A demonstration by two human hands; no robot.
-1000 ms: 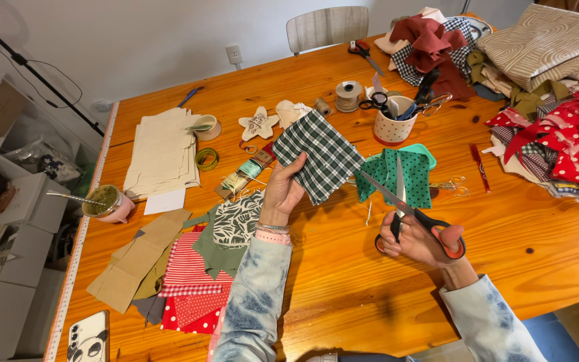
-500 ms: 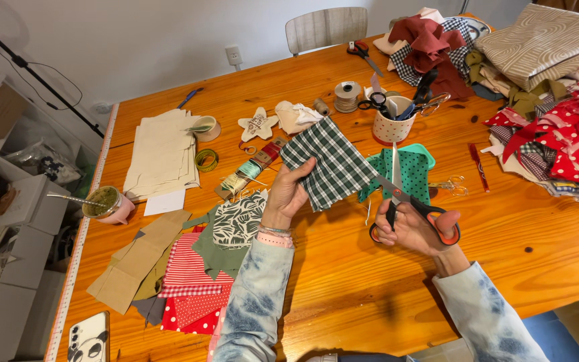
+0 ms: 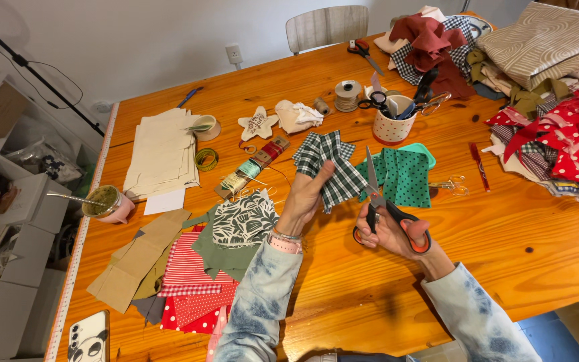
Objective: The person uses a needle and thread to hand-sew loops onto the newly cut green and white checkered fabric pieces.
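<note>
the left hand [image 3: 303,201] is raised over the worktop [image 3: 504,255], its fingers [image 3: 321,175] pinched shut on the lower edge of a green checked cloth [image 3: 330,164], which hangs in the air just above them; the right hand [image 3: 393,231] is closed through the red handles of a pair of scissors [image 3: 380,208], blades pointing up and seemingly shut, close to the cloth's right edge; whether they touch it i cannot tell; just behind the scissors lies a green dotted cloth [image 3: 407,177]; further beyond both hands stands a spotted cup [image 3: 391,126] full of scissors; left of the left hand's fingers lie a leaf-print cloth [image 3: 242,221] and a red striped cloth [image 3: 185,268] among other scraps.
</note>
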